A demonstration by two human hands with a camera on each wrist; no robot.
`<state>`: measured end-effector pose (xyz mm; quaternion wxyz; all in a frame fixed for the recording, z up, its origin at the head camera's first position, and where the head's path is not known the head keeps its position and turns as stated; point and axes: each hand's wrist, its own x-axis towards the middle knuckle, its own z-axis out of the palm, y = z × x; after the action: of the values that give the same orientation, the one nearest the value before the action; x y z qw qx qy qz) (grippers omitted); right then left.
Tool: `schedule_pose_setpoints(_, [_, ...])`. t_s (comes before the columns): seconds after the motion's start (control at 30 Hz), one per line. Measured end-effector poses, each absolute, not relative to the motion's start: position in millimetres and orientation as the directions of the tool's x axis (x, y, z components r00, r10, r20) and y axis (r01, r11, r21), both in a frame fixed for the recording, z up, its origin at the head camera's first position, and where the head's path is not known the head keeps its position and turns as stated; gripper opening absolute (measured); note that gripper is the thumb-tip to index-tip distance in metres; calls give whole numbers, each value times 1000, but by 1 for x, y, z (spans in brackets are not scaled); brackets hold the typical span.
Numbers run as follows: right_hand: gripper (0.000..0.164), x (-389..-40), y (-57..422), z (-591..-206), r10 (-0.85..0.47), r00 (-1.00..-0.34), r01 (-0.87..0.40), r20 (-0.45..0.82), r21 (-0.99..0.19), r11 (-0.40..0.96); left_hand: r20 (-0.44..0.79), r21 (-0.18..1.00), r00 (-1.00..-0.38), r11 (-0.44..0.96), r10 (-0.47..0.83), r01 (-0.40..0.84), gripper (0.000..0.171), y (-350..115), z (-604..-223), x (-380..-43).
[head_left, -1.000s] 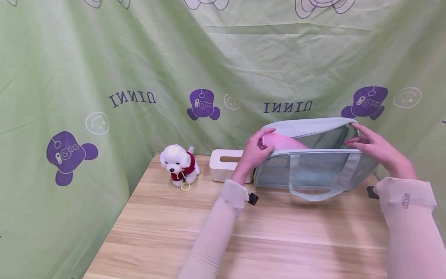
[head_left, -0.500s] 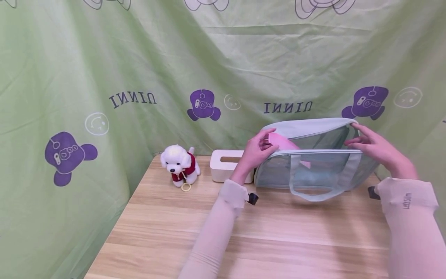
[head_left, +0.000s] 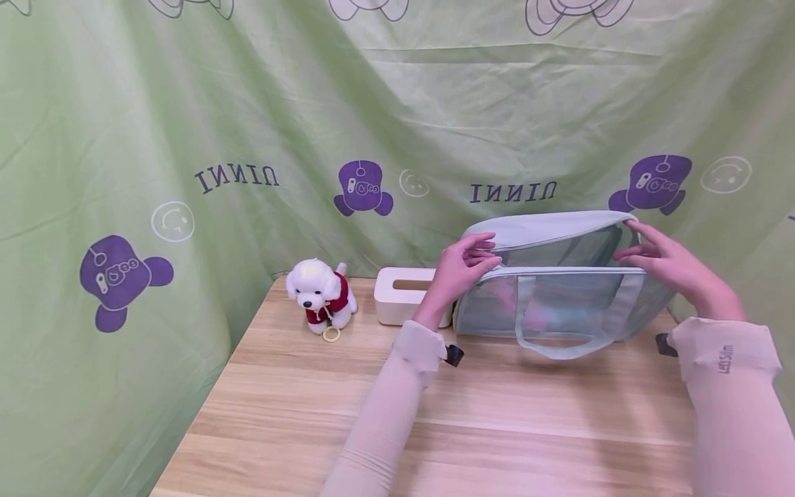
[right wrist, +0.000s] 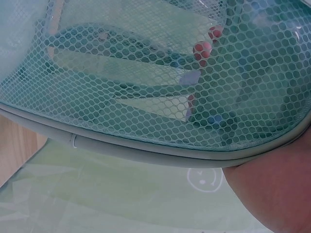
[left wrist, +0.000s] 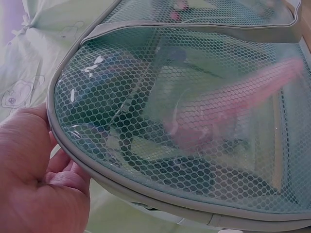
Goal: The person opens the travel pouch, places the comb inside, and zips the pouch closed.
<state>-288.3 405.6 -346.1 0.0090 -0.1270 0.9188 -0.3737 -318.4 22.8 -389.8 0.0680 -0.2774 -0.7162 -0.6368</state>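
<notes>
A translucent pale-blue mesh tote bag (head_left: 484, 310) stands on the table with its top unzipped and gaping. My left hand (head_left: 456, 273) is at the left corner of its opening, fingers slightly bent around the rim with nothing between them. My right hand (head_left: 677, 273) grips the right corner, index finger on the raised lid, thumb at the front rim. Inside lies a long pink thing (head_left: 537, 317), blurred behind the mesh; its kind is unclear. It also shows in the left wrist view, a pink shape (left wrist: 243, 92). Red fingertips (right wrist: 201, 50) show through the mesh in the right wrist view.
Left of the bag stands a white tissue box (head_left: 397, 310) with a slotted wooden-looking top. Further left sits a white plush dog (head_left: 313, 286) in a red top, with a ring (head_left: 331, 334) in front. A printed green curtain (head_left: 248, 103) hangs behind the wooden table (head_left: 279, 428).
The pink thing, earlier sticking up from the opening at my left fingers, has slid down into the bag. My left hand has let it go; both hands have barely moved.
</notes>
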Motion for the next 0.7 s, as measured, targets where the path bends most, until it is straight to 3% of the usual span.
schedule_pose_setpoints(0.7, [77, -288, 406, -345, -241, -967, -227, 79, -696, 681, 513, 834, -801, 40, 310, 550, 49, 18, -392, -313])
